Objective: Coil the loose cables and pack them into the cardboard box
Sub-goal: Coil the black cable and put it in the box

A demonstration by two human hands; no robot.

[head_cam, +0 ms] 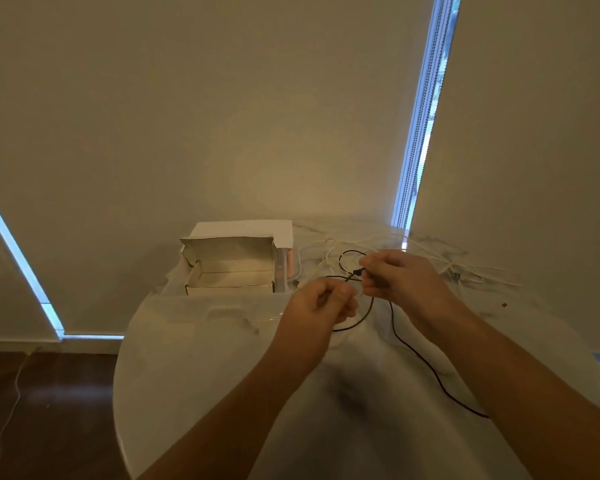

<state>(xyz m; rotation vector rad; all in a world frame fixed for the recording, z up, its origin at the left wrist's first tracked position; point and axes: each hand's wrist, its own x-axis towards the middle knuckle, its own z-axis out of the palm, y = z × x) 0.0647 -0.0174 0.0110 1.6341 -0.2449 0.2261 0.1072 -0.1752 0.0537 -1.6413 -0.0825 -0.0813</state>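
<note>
Both hands are raised over the white worktop [194,368], close together, working one thin black cable [418,358]. The left hand [317,301] has its fingers [343,292] curled, pinching the cable near a small loop that hangs just below it. The right hand [395,275] also has its fingers curled round the cable, holding it close to the black plug [358,271], which sits between the two hands. From the right hand the cable runs down across the worktop and passes under the right forearm near the worktop's edge; another loop of it rises just behind the hands. The box [231,268] stands open at the far side of the worktop, left of the hands, its lid flap upright; nothing can be made out inside it. Loose white cables [465,268] lie in a tangle at the far right of the worktop, behind the right hand and well apart from the box.
</note>
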